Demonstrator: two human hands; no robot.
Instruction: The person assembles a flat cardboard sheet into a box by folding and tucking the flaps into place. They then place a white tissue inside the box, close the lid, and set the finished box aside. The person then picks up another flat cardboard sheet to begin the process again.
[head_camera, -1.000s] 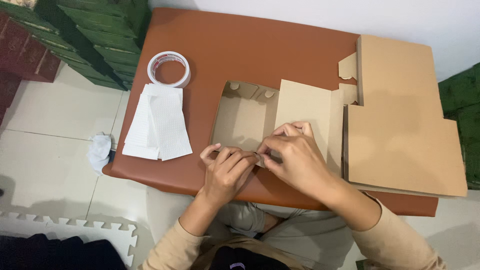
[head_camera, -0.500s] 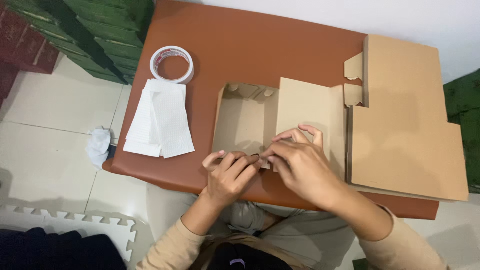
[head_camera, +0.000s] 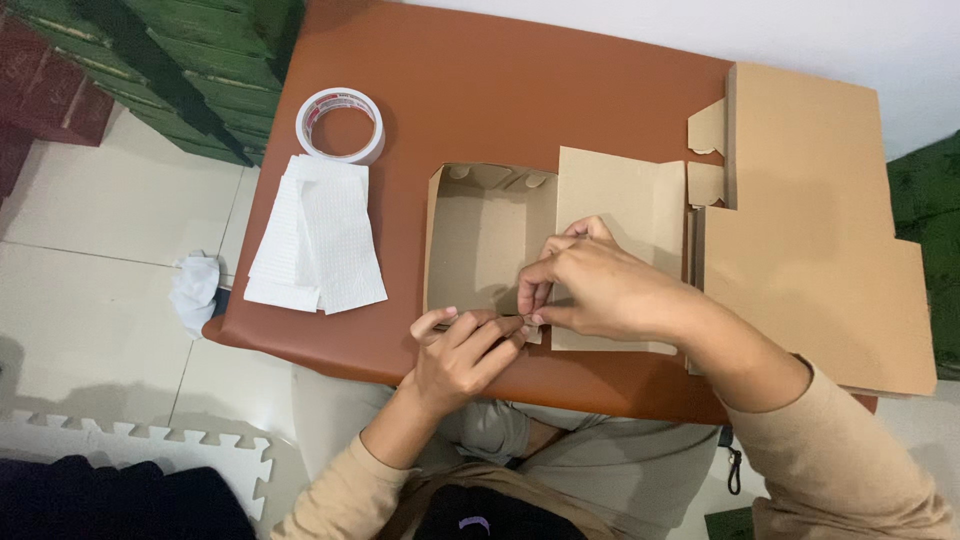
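A brown cardboard box (head_camera: 480, 240) lies half folded on the brown table (head_camera: 520, 90), its lid flap (head_camera: 620, 190) open to the right. My left hand (head_camera: 462, 352) pinches the near wall of the box at its front edge. My right hand (head_camera: 590, 285) reaches across the lid flap and presses the same near wall, fingertips touching those of the left hand. The small tab under the fingers is mostly hidden.
A stack of flat cardboard blanks (head_camera: 810, 220) lies at the table's right end. White paper sheets (head_camera: 320, 235) and a roll of tape (head_camera: 342, 125) sit at the left. A crumpled white tissue (head_camera: 195, 290) lies on the tiled floor; green boards (head_camera: 200, 60) stand beyond.
Both hands have stayed at the box's near wall, the fingers shifting slightly as they press it. The view has drifted a little.
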